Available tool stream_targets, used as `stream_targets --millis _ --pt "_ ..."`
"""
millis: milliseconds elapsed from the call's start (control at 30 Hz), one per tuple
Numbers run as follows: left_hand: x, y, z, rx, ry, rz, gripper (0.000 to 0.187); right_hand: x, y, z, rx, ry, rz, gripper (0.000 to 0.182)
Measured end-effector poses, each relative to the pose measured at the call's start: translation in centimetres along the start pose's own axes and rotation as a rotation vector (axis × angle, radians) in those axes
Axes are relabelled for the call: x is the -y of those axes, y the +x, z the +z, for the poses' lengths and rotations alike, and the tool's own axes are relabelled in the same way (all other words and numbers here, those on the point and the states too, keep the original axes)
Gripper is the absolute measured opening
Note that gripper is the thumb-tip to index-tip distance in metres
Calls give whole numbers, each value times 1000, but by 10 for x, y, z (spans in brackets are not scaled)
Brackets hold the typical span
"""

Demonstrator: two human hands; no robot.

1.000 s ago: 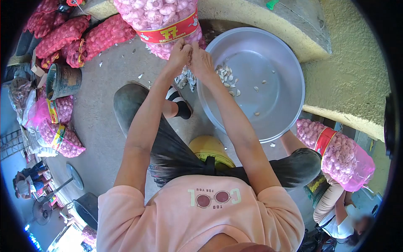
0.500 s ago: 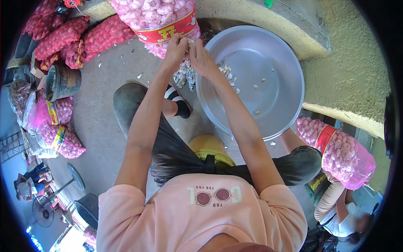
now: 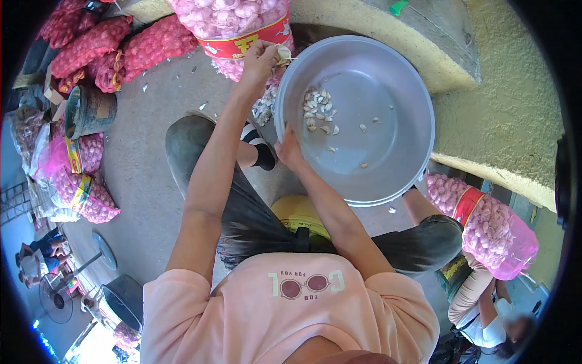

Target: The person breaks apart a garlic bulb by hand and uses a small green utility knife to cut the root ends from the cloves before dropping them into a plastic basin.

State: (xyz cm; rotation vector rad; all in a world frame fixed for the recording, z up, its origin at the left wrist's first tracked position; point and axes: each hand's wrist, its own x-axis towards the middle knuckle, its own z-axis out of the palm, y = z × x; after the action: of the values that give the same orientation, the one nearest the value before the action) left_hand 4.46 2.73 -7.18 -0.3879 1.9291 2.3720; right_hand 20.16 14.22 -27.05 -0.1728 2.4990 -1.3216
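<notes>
My left hand (image 3: 259, 62) is closed around a partly broken, pale garlic bulb (image 3: 282, 54), in front of the pink net sack of garlic (image 3: 233, 17). The grey plastic basin (image 3: 388, 127) stands to the right of it. My right hand (image 3: 290, 148) grips the basin's near left rim, its fingers over the edge. Inside the basin, loose garlic cloves (image 3: 317, 104) lie in a cluster at the left, and several others are scattered over the bottom. White garlic skins (image 3: 265, 106) are heaped on the floor between the sack and the basin.
A yellow bucket (image 3: 297, 210) is between my legs. A low concrete ledge (image 3: 467, 115) curves behind the basin. Red net sacks (image 3: 159, 50) and a dark bucket (image 3: 91, 112) stand at the left. Another garlic sack (image 3: 491, 221) is at the right, near a seated person (image 3: 485, 321).
My right hand has left the garlic and come down to the basin's rim. The basin has shifted slightly left. My left hand still holds the bulb, and the clove cluster is now in plain sight.
</notes>
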Motion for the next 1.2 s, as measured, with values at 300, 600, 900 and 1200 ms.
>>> stream_targets --millis 300,600,900,1200 --pt "-5 -1 -13 69 51 17 17 10 4 -8 -34 -112 70 63" --pt "-13 -3 -16 136 245 74 21 154 104 -140 -220 515 -332 27" --pt "-22 -1 -23 148 311 149 16 146 130 -142 -76 552 -389 27" --pt "-24 -3 -20 121 345 98 10 158 124 -148 -199 244 -507 24"
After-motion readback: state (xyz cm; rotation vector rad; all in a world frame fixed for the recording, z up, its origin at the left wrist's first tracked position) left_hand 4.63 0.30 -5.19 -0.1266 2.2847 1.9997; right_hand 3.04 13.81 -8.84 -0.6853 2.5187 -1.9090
